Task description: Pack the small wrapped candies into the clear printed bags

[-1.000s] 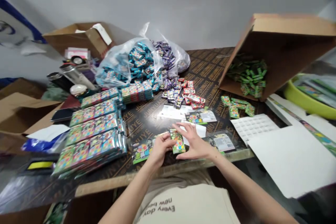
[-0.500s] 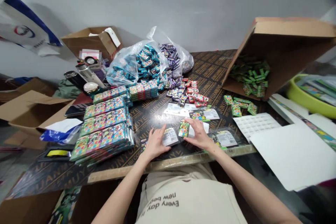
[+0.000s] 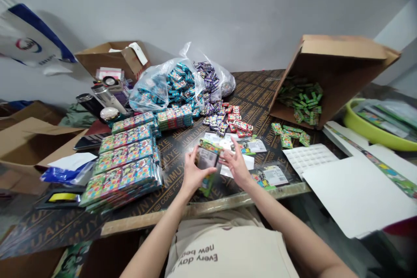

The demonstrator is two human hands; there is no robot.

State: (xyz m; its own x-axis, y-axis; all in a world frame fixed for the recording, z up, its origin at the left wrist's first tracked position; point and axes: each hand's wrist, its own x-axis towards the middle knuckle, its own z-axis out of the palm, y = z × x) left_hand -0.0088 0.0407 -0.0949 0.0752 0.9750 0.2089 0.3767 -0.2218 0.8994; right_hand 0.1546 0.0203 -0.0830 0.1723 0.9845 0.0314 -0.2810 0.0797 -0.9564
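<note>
My left hand (image 3: 193,174) grips a flat printed bag (image 3: 208,158) with a dark clear window and green printed ends, lifted and tilted above the table. The thumb lies across its front. My right hand (image 3: 237,166) is at the bag's right edge, index finger raised and the other fingers bent together. Whatever sits between those fingertips is too blurred to tell. Beyond my hands lie another printed bag (image 3: 252,146), small red packets (image 3: 240,127) and purple packets (image 3: 219,125). A further printed bag (image 3: 270,176) lies right of my right hand.
Stacked colourful packs (image 3: 125,160) stand at left. Clear plastic bags of blue packets (image 3: 180,80) and purple packets are behind. A tipped cardboard box (image 3: 339,61) with green packets stands at right, beside white sheets (image 3: 361,186) and a yellow-green basin (image 3: 374,126). The table's front edge (image 3: 143,220) is taped.
My left hand has picked up the printed bag from the table. My right hand has brought the small green packet to the bag's edge; that packet no longer shows clearly.
</note>
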